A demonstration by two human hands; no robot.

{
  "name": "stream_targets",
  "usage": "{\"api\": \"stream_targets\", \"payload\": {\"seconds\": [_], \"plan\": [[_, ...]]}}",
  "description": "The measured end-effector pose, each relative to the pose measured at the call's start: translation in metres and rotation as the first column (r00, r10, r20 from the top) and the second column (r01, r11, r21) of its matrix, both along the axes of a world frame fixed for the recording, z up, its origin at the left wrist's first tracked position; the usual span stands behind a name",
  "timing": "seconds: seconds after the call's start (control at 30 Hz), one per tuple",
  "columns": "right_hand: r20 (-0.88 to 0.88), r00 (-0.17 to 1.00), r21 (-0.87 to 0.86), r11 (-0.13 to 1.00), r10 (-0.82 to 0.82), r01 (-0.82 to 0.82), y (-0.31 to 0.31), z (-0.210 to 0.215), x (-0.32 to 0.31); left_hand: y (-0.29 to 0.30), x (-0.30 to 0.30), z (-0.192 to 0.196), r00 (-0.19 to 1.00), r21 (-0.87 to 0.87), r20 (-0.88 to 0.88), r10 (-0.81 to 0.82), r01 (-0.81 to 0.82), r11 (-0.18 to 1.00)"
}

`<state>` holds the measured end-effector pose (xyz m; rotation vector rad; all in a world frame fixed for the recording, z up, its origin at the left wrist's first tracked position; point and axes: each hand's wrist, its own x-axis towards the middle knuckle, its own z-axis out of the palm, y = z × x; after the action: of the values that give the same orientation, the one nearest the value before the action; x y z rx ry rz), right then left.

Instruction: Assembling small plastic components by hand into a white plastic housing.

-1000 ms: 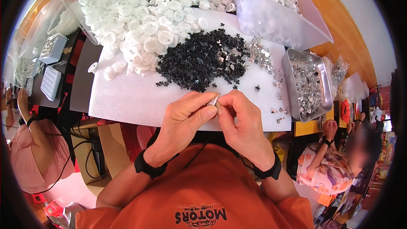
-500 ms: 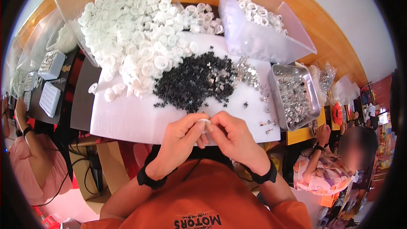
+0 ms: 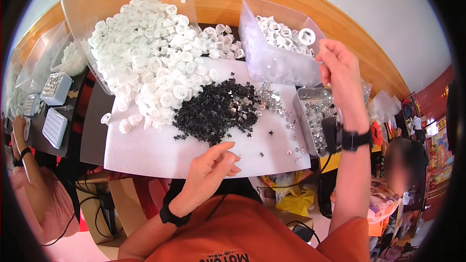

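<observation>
My right hand (image 3: 340,65) is raised at the near right side of a translucent bin (image 3: 272,63), fingers loosely bent. Just beyond its fingertips a round white plastic ring-shaped part (image 3: 307,37) appears in the air over the bin, seemingly free of the fingers. White parts (image 3: 276,31) of the same sort lie inside the bin. My left hand (image 3: 208,170) hovers at the front edge of the white foam board (image 3: 141,150), index finger stretched out and the others half curled; I see nothing in it. Beyond it lies a heap of small black cross-shaped pieces (image 3: 208,111).
A large clear bin (image 3: 80,34) spills a mound of white plastic parts (image 3: 141,43) onto the board. Small shiny metal pieces (image 3: 272,99) lie beside the black heap. A metal tray (image 3: 303,111) of similar bits stands right. Other people sit on both sides.
Both hands were together on a small white part at the board's front edge. My right hand has moved up and right to the bin; the left stays near the edge, fingers loosened.
</observation>
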<state>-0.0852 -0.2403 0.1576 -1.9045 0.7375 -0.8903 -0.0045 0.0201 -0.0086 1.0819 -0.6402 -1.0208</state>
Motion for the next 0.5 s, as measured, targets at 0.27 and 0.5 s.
{"api": "stream_targets", "payload": {"seconds": [0.27, 0.5], "plan": [[-0.313, 0.919, 0.003, 0.968, 0.24, -0.251, 0.025, -0.015, 0.056, -0.002, 0.001, 0.003, 0.998, 0.071, 0.049, -0.035, 0.031, 0.997], [-0.675, 0.686, -0.408, 0.637, 0.272, -0.654, 0.019, -0.104, 0.129, -0.002, -0.001, 0.001, 0.999, 0.065, 0.023, -0.025, 0.023, 0.998]]}}
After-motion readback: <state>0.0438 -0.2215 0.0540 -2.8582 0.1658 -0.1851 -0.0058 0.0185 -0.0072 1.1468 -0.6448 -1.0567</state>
